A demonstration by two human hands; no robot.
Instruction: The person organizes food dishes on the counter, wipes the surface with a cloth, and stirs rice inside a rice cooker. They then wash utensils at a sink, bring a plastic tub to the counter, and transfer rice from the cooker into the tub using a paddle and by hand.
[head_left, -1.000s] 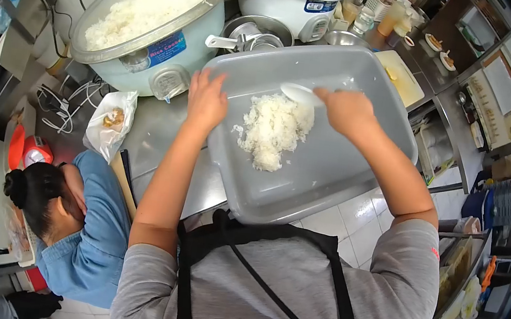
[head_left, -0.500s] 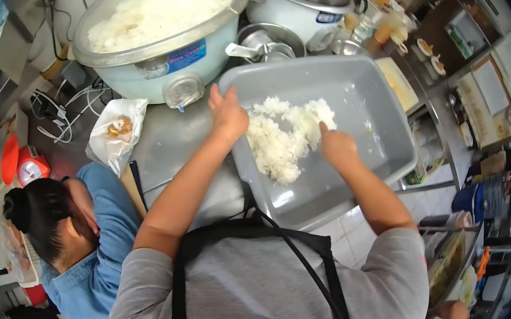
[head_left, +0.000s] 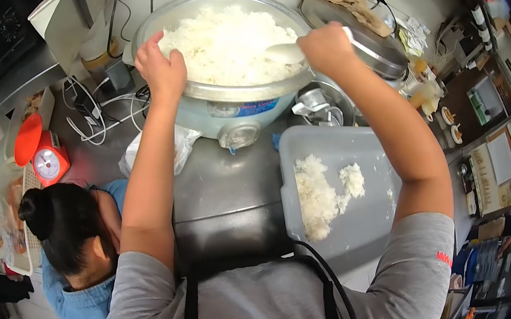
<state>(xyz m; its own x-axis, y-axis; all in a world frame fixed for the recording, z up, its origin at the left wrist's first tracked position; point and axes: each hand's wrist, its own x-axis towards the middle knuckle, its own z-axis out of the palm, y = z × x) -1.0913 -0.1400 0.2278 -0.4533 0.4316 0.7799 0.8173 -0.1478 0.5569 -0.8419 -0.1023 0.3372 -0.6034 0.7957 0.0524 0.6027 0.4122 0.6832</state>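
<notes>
A large rice cooker (head_left: pixel 208 129) stands ahead of me, heaped with white rice (head_left: pixel 226 36). At its left rim is my left hand (head_left: pixel 162 73), thumb and fingers apart, fingertips right at the edge. My right hand (head_left: pixel 328 48) is closed around the handle of a white rice paddle (head_left: pixel 284 53). The paddle's blade lies at the right side of the heap. Below and to the right sits a grey plastic tub (head_left: pixel 354 240), with a pile of rice (head_left: pixel 316 200) on its left side and a smaller clump beside it. My right forearm passes over the tub's right part.
A metal pot with utensils (head_left: pixel 327 107) stands between cooker and tub. Behind is a lidded cooker (head_left: pixel 373 49) with a brown cloth on it. At left are a red scale (head_left: pixel 48 161), cables (head_left: pixel 96 116) and a white bag (head_left: pixel 185 144). A person (head_left: pixel 75 232) is close at my left.
Both hands have moved from the tub up to the rice cooker. The right hand's paddle now shows at the cooker's rice. My view has shifted, so the tub appears lower and further right.
</notes>
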